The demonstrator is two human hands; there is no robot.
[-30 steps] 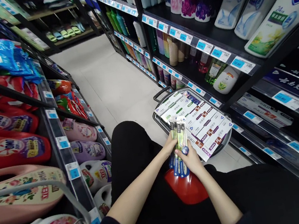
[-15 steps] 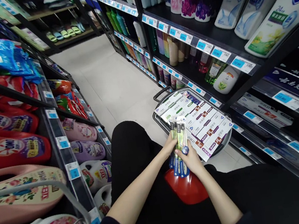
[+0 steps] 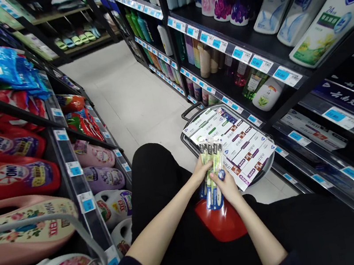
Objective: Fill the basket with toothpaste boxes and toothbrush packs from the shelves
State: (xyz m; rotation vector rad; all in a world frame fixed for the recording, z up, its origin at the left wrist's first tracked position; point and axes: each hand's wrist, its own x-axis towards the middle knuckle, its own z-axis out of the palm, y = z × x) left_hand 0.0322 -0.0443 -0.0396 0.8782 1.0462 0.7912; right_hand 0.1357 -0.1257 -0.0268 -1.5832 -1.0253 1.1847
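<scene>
While both hands fan them out, toothbrush packs sit low over the lap, just in front of the basket.
L hand & R hand fingers curled shut round the bundle; toothpaste boxes stacked w/ overhang beside it. Risk, I'd say: loose fanned grip, a pack could slip to the floor.

glossy plastic toothbrush packs (shiny), matt cardboard toothpaste boxes.
</scene>
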